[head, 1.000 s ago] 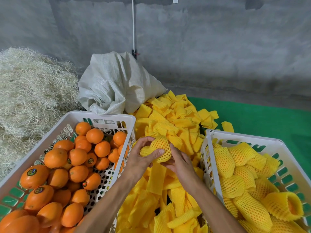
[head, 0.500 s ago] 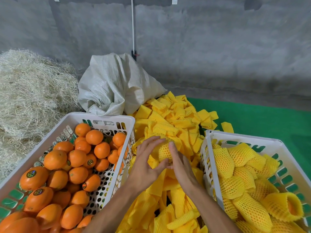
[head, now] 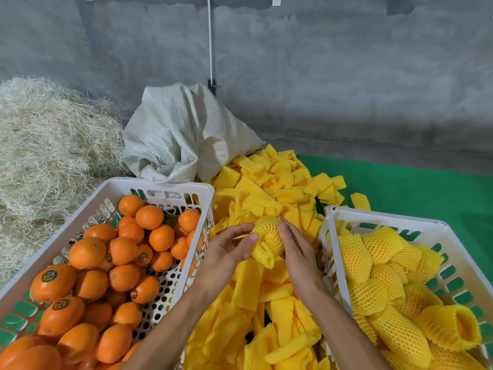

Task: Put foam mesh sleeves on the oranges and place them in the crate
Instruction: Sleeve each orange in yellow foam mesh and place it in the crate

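An orange wrapped in a yellow foam mesh sleeve [head: 266, 240] is held between both hands above the pile of loose yellow sleeves [head: 269, 188]. My left hand [head: 226, 252] grips its left side with thumb and fingers. My right hand [head: 294, 249] holds its right side, fingers curled round it. The sleeve's open end hangs toward me. A white crate [head: 160, 186] on the left holds several bare oranges [head: 90, 263]. A white crate [head: 386, 218] on the right holds several sleeved oranges [head: 378, 265].
A white woven sack [head: 184, 134] lies behind the sleeve pile. Straw [head: 45, 150] is heaped at the left. A green mat [head: 413, 188] covers the floor at the right, and a grey concrete wall [head: 320, 76] stands behind.
The sleeve now covers the orange fully. Both hands have turned the wrapped fruit and shifted slightly right, with the sleeve's open end now pointing toward me.
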A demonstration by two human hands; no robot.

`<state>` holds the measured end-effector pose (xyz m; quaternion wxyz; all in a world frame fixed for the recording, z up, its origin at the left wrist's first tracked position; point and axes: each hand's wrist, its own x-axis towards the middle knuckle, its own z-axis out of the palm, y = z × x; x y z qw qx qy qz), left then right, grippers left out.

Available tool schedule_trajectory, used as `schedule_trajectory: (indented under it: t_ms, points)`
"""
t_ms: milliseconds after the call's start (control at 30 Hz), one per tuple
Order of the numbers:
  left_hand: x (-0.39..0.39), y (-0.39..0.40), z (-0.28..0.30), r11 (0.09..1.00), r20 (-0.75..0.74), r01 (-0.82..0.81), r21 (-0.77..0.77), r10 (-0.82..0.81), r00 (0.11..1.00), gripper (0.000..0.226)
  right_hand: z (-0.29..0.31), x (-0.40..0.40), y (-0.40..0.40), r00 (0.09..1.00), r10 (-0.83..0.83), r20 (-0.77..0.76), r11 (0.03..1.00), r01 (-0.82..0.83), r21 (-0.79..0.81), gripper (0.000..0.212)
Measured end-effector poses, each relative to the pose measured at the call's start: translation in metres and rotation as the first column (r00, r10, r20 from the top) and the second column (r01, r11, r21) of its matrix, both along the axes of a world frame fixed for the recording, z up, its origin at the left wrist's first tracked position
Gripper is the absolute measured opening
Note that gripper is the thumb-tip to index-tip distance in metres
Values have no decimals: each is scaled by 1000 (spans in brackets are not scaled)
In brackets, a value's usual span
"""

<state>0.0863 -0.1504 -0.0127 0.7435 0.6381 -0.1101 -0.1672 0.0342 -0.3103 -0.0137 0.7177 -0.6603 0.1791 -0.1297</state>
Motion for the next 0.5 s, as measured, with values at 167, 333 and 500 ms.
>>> schedule_trajectory:
  t_ms: [167,333,500]
  points:
    - [2,0,4,985,-201,129,-118,-151,968,46,1,-5,0,999,29,-29,998,-27,61,31]
    - [1,1,5,948,-247,245,-201,-291,924,34,-9,-9,-7,988,-32,-149,973,65,223,54]
    - [2,2,6,950,-233,223,-218,-272,934,12,-10,-5,-3,993,23,-119,995,-34,-90,53]
